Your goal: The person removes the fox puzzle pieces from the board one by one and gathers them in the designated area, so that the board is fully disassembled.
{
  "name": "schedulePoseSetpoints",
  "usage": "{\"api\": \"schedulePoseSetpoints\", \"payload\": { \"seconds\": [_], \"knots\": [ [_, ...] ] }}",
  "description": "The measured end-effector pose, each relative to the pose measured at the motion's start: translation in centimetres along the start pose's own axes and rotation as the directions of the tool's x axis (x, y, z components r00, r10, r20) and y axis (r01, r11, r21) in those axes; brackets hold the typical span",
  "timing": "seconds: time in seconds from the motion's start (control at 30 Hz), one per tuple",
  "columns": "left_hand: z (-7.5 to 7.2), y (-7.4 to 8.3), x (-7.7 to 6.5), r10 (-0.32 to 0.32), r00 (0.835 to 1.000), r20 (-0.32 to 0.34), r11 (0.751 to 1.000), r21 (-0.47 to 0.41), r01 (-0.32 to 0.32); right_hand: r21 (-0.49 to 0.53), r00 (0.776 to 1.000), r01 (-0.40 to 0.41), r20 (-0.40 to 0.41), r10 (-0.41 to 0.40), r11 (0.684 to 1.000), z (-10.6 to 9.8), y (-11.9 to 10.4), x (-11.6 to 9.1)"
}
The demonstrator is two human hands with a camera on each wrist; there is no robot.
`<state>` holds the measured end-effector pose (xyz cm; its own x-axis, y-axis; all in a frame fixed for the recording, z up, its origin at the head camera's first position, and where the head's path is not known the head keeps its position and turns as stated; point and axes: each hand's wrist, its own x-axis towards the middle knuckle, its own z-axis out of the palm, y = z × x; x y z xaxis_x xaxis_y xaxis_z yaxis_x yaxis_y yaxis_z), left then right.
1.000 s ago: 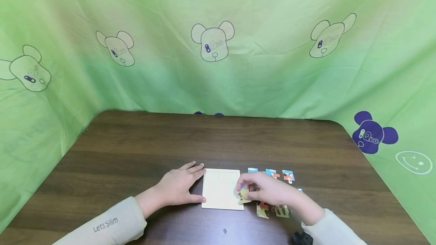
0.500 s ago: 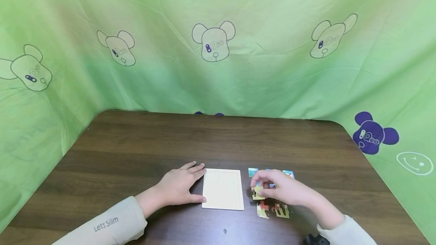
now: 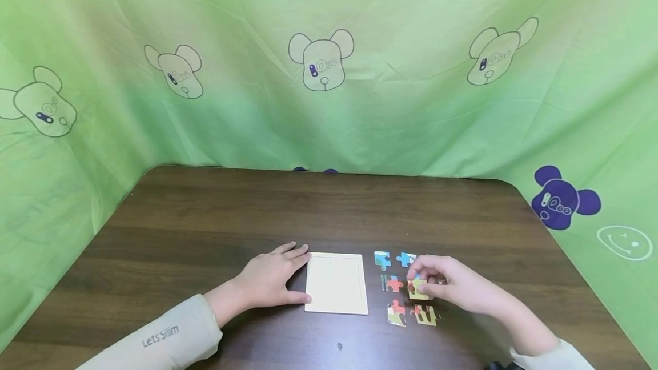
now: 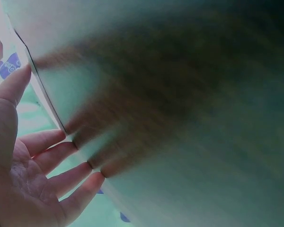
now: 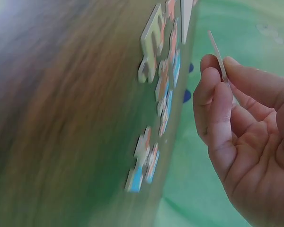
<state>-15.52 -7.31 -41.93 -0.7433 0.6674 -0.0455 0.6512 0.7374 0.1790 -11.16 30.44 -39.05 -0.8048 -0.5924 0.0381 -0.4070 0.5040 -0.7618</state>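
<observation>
A pale wooden puzzle tray (image 3: 336,284) lies flat in the head view. My left hand (image 3: 267,278) rests at its left edge, fingers spread and fairly straight; the left wrist view shows the thumb and fingertips touching the tabletop and that edge. Between thumb and fingers of my right hand (image 3: 457,284) is a yellow-green jigsaw piece (image 3: 417,290), seen edge-on and raised off the table in the right wrist view. Loose pieces lie around it, among them a blue one (image 3: 382,258), a red one (image 3: 393,284) and a yellow-green striped one (image 3: 425,315). The right hand covers some others.
The dark wooden table (image 3: 267,204) stretches out behind the hands. A green curtain (image 3: 247,119) printed with bear heads surrounds its back and sides. Part of a black object (image 3: 504,365) shows by the right sleeve at the bottom edge.
My right hand has carried the pinched jigsaw piece rightward, from the tray's right edge to over the loose pieces, uncovering those on the left. The left hand and tray have stayed put.
</observation>
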Motion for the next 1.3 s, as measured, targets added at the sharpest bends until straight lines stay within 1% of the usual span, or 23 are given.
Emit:
{"api": "schedulePoseSetpoints", "payload": {
  "seconds": [0.17, 0.3, 0.67, 0.8, 0.9, 1.0, 1.17, 1.3],
  "knots": [
    [-0.1, 0.0, 0.0, -0.001, 1.000, 0.000, 1.000, 0.001, 0.001, 0.025, 0.999, 0.027, -0.031, -0.026, 0.999, -0.5, 0.8, -1.2],
    [-0.1, 0.1, 0.0, -0.003, 1.000, 0.003, 1.000, -0.003, 0.003, 0.062, 0.999, 0.030, -0.046, -0.028, 0.998, -0.8, 1.4, -2.4],
    [-0.1, -0.2, 0.2, 0.000, 1.000, 0.002, 1.000, -0.009, 0.000, 0.124, 0.999, -0.029, -0.040, 0.034, 0.992, -1.4, 2.6, -5.0],
    [0.0, -0.1, 0.0, -0.001, 1.000, 0.000, 1.000, -0.009, 0.001, 0.148, 1.000, -0.013, -0.021, 0.016, 0.989, -1.4, 3.1, -5.4],
    [0.1, 0.0, -0.1, -0.001, 1.000, 0.004, 1.000, -0.014, 0.001, 0.182, 0.999, 0.034, -0.002, -0.034, 0.983, -1.4, 3.6, -5.7],
    [0.1, 0.0, -0.1, 0.002, 1.000, 0.002, 1.000, -0.010, -0.002, 0.206, 0.998, 0.059, 0.013, -0.063, 0.977, -1.4, 4.0, -5.9],
    [-0.1, 0.0, 0.0, 0.002, 1.000, -0.004, 1.000, 0.001, -0.002, 0.196, 0.998, 0.035, 0.035, -0.043, 0.980, -1.3, 4.2, -6.2],
    [-0.2, 0.0, 0.0, 0.003, 1.000, -0.004, 1.000, -0.003, -0.003, 0.144, 0.999, 0.026, 0.038, -0.031, 0.989, -1.2, 4.3, -6.3]
  ]
}}
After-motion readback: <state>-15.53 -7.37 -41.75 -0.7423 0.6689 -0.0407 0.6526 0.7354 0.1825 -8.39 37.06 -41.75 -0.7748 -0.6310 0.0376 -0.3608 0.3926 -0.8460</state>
